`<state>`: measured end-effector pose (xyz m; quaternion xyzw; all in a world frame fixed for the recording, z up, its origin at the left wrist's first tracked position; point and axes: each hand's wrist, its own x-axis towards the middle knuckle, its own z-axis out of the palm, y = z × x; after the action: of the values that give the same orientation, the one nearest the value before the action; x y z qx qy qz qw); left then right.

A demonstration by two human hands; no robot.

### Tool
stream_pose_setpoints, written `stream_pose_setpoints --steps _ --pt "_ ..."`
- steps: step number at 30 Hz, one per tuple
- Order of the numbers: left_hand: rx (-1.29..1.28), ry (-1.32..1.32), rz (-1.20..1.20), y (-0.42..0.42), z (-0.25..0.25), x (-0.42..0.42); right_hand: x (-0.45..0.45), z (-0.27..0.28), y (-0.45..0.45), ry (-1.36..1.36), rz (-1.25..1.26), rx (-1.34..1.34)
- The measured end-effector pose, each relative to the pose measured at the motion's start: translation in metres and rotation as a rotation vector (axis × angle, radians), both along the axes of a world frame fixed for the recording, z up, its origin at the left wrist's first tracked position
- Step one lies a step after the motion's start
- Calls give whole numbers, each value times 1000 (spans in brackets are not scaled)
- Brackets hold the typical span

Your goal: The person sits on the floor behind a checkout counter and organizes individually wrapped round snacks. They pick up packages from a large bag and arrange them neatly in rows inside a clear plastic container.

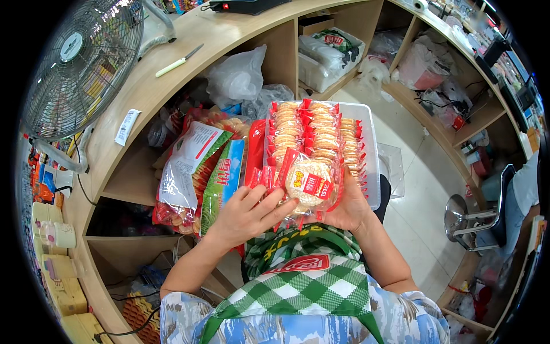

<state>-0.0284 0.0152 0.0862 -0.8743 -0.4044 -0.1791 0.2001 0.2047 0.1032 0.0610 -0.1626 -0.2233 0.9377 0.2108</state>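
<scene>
A bunch of individually wrapped round rice crackers point(310, 182) in clear and red wrappers is cradled by my right hand point(354, 202) from the right. My left hand point(253, 210) has its fingers and thumb on the left edges of the same wrappers. Just beyond, a translucent plastic box point(373, 150) holds upright rows of wrapped crackers point(322, 118); its near part is hidden by the held ones. Left of the box lies a large printed snack bag point(189, 167) with wrapped crackers showing. Part of its panel is green and blue point(227, 172).
A curved wooden counter point(189, 34) wraps around, with shelves below. On it are a fan point(81, 64), a knife point(179, 61) and a paper slip point(127, 127). Plastic bags point(238, 77) fill one shelf. A chair point(477, 215) with a seated person stands at right.
</scene>
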Motion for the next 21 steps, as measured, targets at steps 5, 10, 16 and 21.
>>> stream_pose_setpoints --steps 5,10,16,21 --pt "48 -2 24 5 -1 6 1 -19 2 257 -81 94" --pt "30 -35 37 8 -1 8 -4 -20 -2 25 -207 99" --pt "101 -217 -2 11 -13 7 -13 -12 -2 1 -370 7" --pt "234 -486 272 14 -19 17 -11 -6 2 73 -424 -1"
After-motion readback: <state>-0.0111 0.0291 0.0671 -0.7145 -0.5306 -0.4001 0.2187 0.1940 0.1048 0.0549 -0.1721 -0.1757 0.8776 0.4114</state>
